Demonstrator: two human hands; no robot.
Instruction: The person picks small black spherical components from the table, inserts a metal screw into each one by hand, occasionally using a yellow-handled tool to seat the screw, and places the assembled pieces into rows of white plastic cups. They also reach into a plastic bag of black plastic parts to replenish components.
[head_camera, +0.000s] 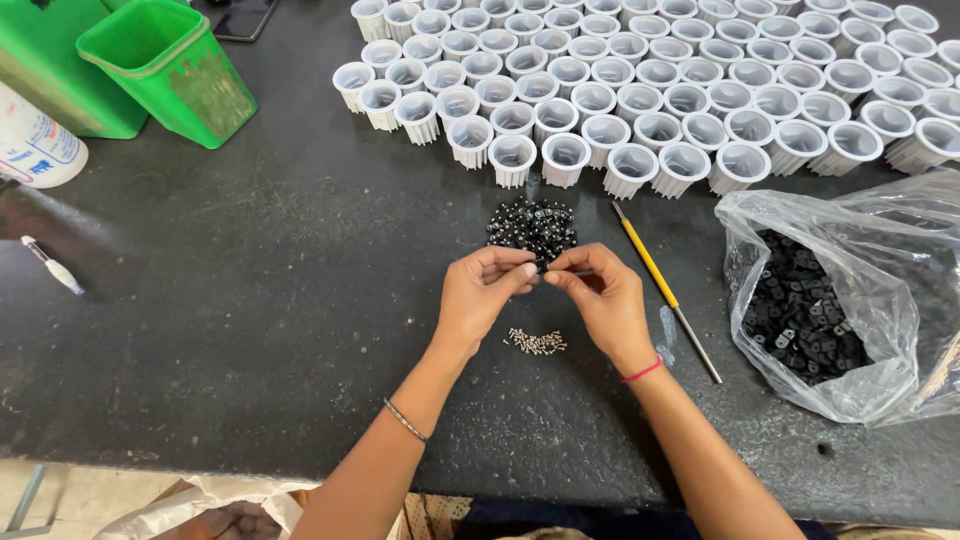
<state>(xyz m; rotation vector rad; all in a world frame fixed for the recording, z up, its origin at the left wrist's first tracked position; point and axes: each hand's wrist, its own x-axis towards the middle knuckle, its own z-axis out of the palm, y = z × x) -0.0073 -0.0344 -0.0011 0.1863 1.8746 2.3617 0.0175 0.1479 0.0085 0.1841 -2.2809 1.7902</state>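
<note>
1. black, tiny part pinched between the fingertips of both hands, left hand and right hand meeting just above the dark bench; fingers of each hand closed together on it.
2. held right at the near edge of the heap of small black beads, with the little pile of silvery pins lying on the bench just below the wrists.
3. judged best done with wrists low and steady, and the grip kept light so so small a piece does not spring away.
4. worth keeping the two heaps apart, so pins and beads do not mix.
5. yellow-handled tool lying just right of the right hand, within easy reach, untouched.
6. rows of white ribbed cups standing across the far side, well clear of the fingers.
7. clear bag of black flat pieces open at far right; green bins at far left.
8. cannot tell the exact shape of the held part: too small.
</note>
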